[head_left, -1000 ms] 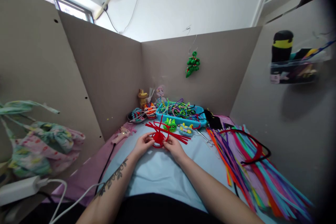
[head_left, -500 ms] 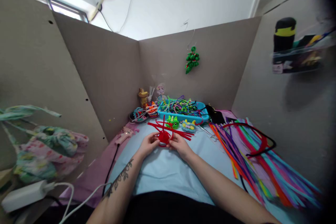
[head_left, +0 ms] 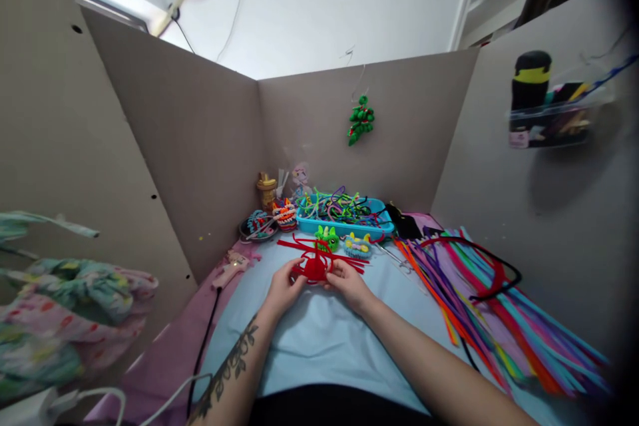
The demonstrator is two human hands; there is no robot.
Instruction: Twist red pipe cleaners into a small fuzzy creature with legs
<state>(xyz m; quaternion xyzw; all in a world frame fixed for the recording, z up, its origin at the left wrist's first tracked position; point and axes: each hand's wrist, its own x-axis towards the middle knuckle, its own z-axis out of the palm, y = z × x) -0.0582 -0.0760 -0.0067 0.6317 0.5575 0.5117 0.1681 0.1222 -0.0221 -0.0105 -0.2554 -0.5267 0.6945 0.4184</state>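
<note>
Between my hands is a round red pipe-cleaner piece (head_left: 315, 270) with loose ends sticking up from it. My left hand (head_left: 286, 285) closes on its left side, thumb and fingers together. On the right side, my right hand (head_left: 348, 282) pinches its edge. Just beyond lie several loose red pipe cleaners (head_left: 352, 262) on the blue cloth (head_left: 319, 339). Past those sit a green fuzzy figure (head_left: 327, 239) and a light-blue and yellow fuzzy figure (head_left: 357, 245). My fingers hide parts of the red piece.
A blue basket (head_left: 344, 226) of tangled pipe cleaners stands at the back. Scissors (head_left: 394, 256) lie to its front right. Bundled colourful pipe cleaners (head_left: 494, 306) cover the right side. A pink glue gun (head_left: 232, 270) rests at left, near a dark bowl (head_left: 258, 229). Grey panels surround the table.
The head view has shifted slightly. My hands still hold the red piece, which looks turned a little, with its upright ends now bent into loops.
</note>
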